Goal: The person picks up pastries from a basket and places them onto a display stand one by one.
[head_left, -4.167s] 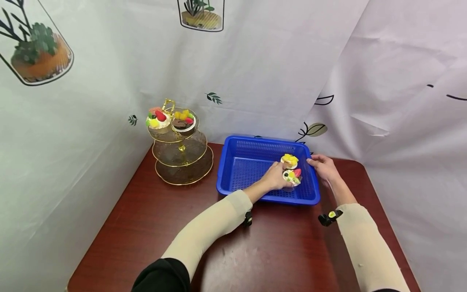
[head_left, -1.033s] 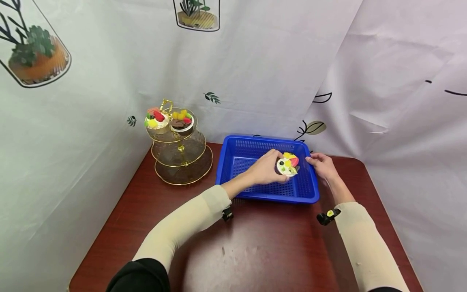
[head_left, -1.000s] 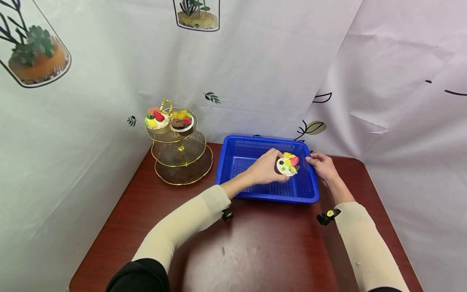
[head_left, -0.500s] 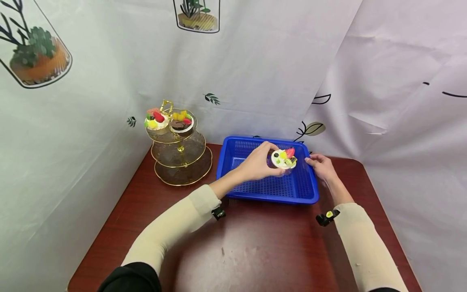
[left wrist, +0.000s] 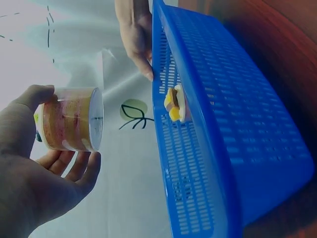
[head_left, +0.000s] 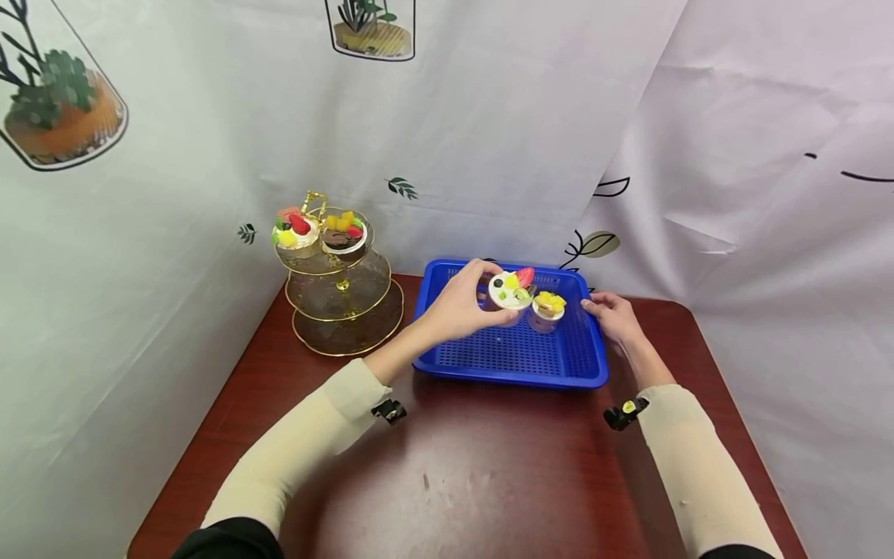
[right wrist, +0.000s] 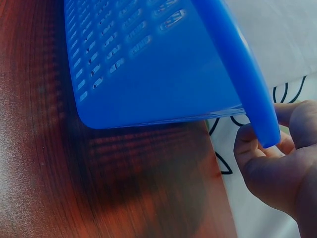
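Blue basket steadied by right hand gripping its 3 o'clock rim; left hand had lifted the clasped fruit-topped dessert cup clear, mango cup left inside.

**Stand, table and printed backdrop**

A gold-rimmed 3-tier glass dessert stand sits at the far left of the dark red-brown table. Its top tier carries 2 desserts: a white fruit tart on the left and a chocolate fruit tart on the right. The 2 lower tiers show only glass. A white plant-print curtain hangs behind.
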`<state>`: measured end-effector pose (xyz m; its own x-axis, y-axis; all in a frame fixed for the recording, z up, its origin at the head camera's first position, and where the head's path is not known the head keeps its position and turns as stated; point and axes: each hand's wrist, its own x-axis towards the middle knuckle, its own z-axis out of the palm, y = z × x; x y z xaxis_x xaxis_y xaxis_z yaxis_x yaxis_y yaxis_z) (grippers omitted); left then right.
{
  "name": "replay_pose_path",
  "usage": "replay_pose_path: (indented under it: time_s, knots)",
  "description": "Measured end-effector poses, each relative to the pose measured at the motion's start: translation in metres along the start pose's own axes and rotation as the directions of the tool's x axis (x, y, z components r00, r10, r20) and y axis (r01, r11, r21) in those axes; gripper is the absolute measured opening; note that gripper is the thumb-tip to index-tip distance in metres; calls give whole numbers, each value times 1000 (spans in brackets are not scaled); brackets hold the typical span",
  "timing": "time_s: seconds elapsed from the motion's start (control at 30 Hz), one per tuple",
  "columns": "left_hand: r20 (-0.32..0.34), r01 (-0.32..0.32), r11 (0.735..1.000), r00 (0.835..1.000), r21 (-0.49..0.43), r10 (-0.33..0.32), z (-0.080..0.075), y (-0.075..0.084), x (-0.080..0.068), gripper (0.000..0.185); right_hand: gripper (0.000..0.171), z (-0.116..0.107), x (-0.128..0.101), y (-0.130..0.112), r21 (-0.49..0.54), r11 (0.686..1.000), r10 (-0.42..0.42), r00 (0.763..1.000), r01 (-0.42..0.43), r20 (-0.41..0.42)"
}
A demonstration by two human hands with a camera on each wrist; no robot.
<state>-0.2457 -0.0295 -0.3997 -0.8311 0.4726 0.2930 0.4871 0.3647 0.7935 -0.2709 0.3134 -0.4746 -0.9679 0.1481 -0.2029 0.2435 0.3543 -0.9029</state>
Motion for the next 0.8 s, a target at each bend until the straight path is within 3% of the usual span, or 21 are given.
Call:
replay_pose_path:
  time_s: [0.43, 0.8]
  knots:
    - [-92, 18, 1000, 996, 10, -17, -27, -9, -26, 64, 49, 1, -1, 1, -4, 1000, 4, 1000, -4, -1]
    - [-199, 56, 998, 979, 2, -54, -38, -16, -55, 66, 53, 0, 1, 2, 23, 1000, 9, 1000, -9, 10]
